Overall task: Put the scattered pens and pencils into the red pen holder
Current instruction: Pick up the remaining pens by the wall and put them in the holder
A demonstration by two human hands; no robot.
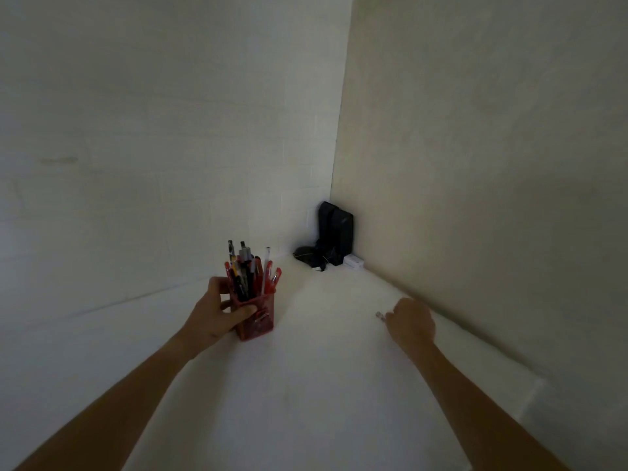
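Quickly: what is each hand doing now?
Left hand: grips the red pen holder.
Right hand: curled around a clear pen at its fingers.

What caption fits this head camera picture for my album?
Left hand holds the red pen holder full of pens while right hand picks up a clear pen.

My one head camera looks forward and down past both my outstretched arms, toward the wall corner ahead.

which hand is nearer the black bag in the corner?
Right. The right hand is in front of the black bag near the right wall; the left hand grips the red pen holder, farther left.
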